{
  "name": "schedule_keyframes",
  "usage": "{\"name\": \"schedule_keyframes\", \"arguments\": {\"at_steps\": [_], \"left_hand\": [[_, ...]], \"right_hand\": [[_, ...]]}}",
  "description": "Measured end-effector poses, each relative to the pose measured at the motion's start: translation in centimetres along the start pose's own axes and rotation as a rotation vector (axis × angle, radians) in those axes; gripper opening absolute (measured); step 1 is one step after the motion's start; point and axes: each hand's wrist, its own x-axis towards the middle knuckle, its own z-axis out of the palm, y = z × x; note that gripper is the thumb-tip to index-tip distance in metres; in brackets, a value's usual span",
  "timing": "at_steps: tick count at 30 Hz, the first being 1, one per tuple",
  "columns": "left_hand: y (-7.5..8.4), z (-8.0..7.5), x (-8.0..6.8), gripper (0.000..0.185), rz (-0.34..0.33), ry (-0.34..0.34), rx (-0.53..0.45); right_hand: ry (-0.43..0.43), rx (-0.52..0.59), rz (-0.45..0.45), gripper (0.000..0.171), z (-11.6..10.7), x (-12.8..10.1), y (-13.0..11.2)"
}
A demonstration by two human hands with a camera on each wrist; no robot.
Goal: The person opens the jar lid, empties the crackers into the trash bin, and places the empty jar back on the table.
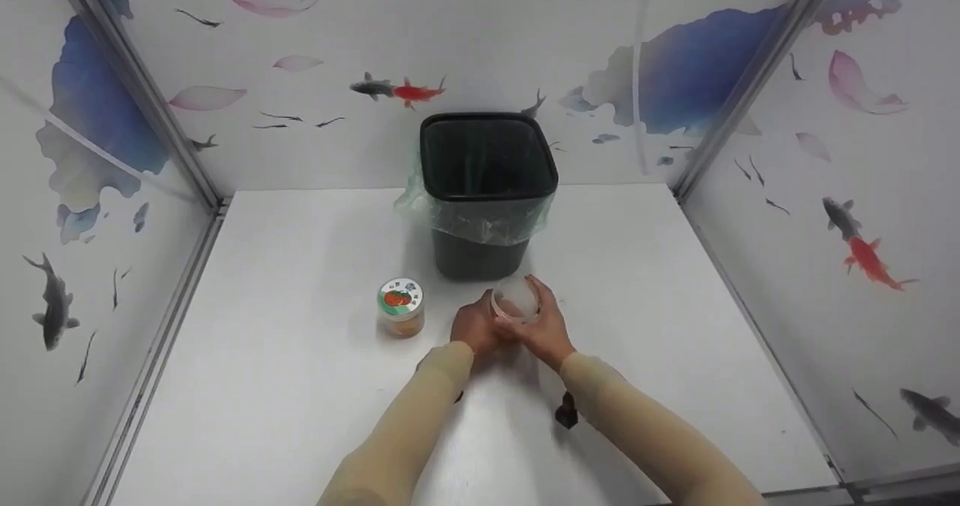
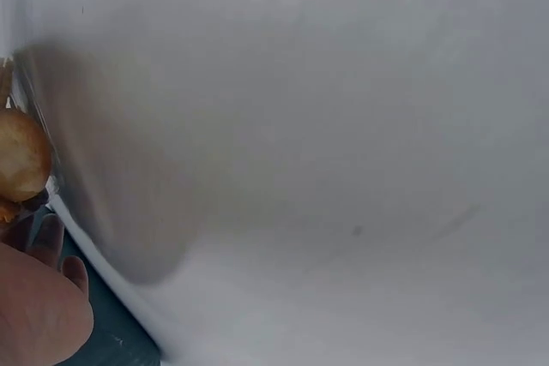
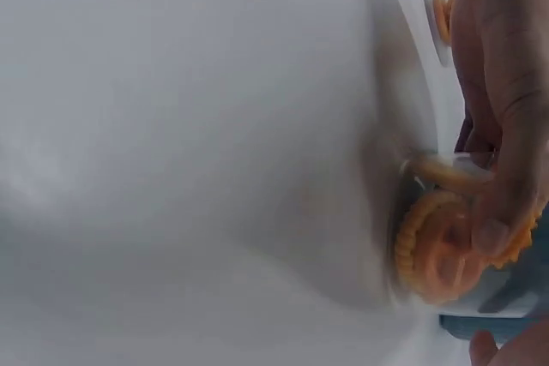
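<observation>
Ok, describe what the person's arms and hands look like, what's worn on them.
Both arms wear snug beige sleeves ending at the wrists. The left hand and right hand are bare: no gloves, with no rings showing. A small dark device hangs under the right forearm.

Clear jar largely hidden behind both hands; biscuits inside blurred in right wrist view, cut off at left wrist frame edge.
</observation>
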Motion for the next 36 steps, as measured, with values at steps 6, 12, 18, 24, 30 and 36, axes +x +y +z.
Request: {"name": "schedule_keyframes", "arguments": {"at_steps": [6,12,18,24,30,36], "left_hand": [[-0.1,-0.2,0.1,0.085,-0.017,-0.015,-0.028],[0.1,-0.5,0.2,0.091,0.006,-0.018,0.004],[0.2,-0.6,0.0,0.099,-0.027,-0.043,-0.019],[-0.1,-0.4,0.0,0.096,-0.033,-0.050,-0.055],[-0.1,-0.4,0.0,0.086,-0.031,-0.029,-0.013],[0.1,-0.4,0.0,0.086,-0.039,-0.037,-0.007]], "right_hand": [[-0.003,0.026,0.002,0.103,0.1,0.7,0.4],[-0.231,0.008,-0.034,0.101,-2.5,2.4,0.3],[-0.322,-0.068,-0.083,0.100,-3.4,3.4,0.9],[-0.275,-0.054,-0.086,0.103,-3.0,2.6,0.9],[-0.156,0.056,-0.003,0.107,-1.3,1.0,0.4],[-0.033,0.071,0.027,0.100,-0.1,0.5,0.1]]}}
